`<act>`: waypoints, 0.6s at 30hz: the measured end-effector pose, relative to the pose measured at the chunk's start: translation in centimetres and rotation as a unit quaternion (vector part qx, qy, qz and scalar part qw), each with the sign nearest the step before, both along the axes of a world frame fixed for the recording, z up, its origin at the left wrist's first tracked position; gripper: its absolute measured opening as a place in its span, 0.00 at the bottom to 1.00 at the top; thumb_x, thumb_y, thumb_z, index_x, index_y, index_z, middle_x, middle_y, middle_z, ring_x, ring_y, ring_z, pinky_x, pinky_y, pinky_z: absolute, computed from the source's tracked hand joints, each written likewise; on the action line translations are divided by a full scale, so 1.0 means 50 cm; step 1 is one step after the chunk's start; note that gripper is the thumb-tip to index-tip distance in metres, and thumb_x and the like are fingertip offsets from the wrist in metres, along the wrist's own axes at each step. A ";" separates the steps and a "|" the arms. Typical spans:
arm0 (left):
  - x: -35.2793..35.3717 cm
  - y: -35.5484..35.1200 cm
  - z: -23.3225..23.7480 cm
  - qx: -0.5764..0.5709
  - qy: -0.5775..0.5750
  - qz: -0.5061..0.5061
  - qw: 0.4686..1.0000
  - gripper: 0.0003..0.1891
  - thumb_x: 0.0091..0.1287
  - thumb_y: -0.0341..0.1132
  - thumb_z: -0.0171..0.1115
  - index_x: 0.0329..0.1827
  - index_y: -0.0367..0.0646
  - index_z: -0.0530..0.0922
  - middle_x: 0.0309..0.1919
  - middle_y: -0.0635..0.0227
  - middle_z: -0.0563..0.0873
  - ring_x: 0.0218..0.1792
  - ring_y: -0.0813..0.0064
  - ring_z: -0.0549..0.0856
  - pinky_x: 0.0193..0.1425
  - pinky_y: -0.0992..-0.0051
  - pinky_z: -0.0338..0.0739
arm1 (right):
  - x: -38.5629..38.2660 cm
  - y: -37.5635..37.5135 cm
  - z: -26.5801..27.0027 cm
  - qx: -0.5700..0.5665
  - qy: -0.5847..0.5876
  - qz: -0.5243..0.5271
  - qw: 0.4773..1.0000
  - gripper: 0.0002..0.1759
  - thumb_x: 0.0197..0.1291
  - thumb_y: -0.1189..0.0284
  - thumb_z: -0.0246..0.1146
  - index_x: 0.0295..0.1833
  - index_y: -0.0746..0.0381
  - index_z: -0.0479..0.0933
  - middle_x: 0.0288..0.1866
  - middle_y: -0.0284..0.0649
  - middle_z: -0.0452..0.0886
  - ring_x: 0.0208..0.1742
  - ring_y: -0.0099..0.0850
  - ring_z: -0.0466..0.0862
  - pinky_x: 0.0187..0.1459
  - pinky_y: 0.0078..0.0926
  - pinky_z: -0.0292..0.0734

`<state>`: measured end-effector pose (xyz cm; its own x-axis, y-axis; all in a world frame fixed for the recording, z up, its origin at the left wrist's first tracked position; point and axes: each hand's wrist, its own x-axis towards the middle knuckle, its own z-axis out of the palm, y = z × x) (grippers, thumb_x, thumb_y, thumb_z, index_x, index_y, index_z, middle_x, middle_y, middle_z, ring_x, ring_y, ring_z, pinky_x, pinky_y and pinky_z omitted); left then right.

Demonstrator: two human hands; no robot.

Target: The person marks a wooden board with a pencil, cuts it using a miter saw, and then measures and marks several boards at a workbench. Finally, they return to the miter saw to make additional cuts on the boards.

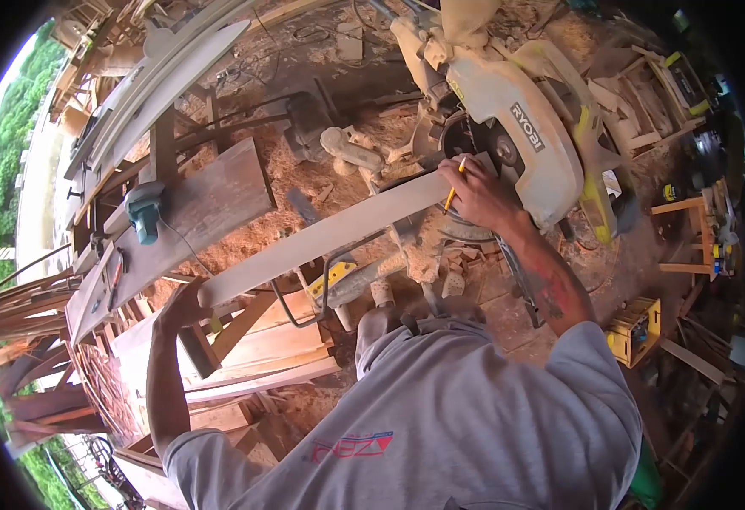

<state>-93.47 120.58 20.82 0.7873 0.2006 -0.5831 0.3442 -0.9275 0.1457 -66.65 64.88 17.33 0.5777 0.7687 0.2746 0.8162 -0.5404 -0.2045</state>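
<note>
A long pale wooden board (321, 234) lies slantwise, its right end at the miter saw (517, 127) marked RYOBI. My left hand (184, 304) grips the board's rounded left end, with the fingers partly hidden behind it. Near the saw blade, my right hand (479, 194) holds a yellow pencil (452, 199) between its fingers and rests against the board's right end. The saw's round black blade area shows just beyond my right fingers.
A teal power tool (143, 212) sits on a wide brown plank (211, 200) at the left. Stacked boards (279, 340) lie below my left hand. Sawdust and offcuts cover the floor. A yellow crate (633, 331) stands at the right.
</note>
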 end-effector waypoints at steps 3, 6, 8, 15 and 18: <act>-0.007 0.009 -0.008 -0.007 0.020 0.015 1.000 0.51 0.43 0.42 0.79 0.73 0.37 0.65 0.63 0.46 0.78 0.66 0.51 0.77 0.70 0.59 0.72 | -0.006 0.004 -0.007 0.016 0.005 -0.006 1.000 0.22 0.52 0.80 0.61 0.56 0.67 0.73 0.57 0.48 0.79 0.63 0.49 0.75 0.66 0.44 0.71; 0.062 -0.139 0.050 0.022 -0.007 -0.036 0.999 0.60 0.43 0.50 0.82 0.79 0.41 0.55 0.76 0.51 0.62 0.77 0.50 0.61 0.80 0.55 0.57 | -0.018 0.002 0.013 0.032 -0.047 -0.002 0.998 0.20 0.55 0.79 0.61 0.55 0.67 0.72 0.58 0.51 0.79 0.63 0.50 0.76 0.65 0.44 0.72; 0.130 -0.263 0.061 -0.040 -0.093 -0.060 0.993 0.57 0.48 0.52 0.78 0.80 0.45 0.55 0.77 0.54 0.61 0.78 0.51 0.59 0.80 0.56 0.56 | -0.041 -0.001 0.030 0.041 -0.073 0.001 0.997 0.19 0.57 0.79 0.61 0.55 0.68 0.71 0.58 0.53 0.79 0.62 0.51 0.76 0.64 0.44 0.73; 0.320 -0.466 -0.027 -0.173 -0.089 -0.002 0.981 0.34 0.68 0.63 0.59 0.49 0.33 0.80 0.34 0.46 0.87 0.40 0.50 0.88 0.46 0.57 0.81 | -0.202 -0.178 0.220 0.210 -0.116 0.051 0.969 0.22 0.57 0.54 0.72 0.39 0.59 0.72 0.52 0.47 0.84 0.61 0.44 0.81 0.63 0.49 0.75; 0.344 -0.441 -0.075 -0.072 -0.036 -0.111 0.991 0.35 0.67 0.66 0.60 0.37 0.32 0.82 0.27 0.49 0.86 0.37 0.53 0.89 0.43 0.56 0.80 | -0.222 -0.359 0.196 0.215 -0.216 -0.081 0.949 0.33 0.59 0.42 0.67 0.50 0.58 0.64 0.66 0.55 0.75 0.65 0.50 0.77 0.66 0.50 0.70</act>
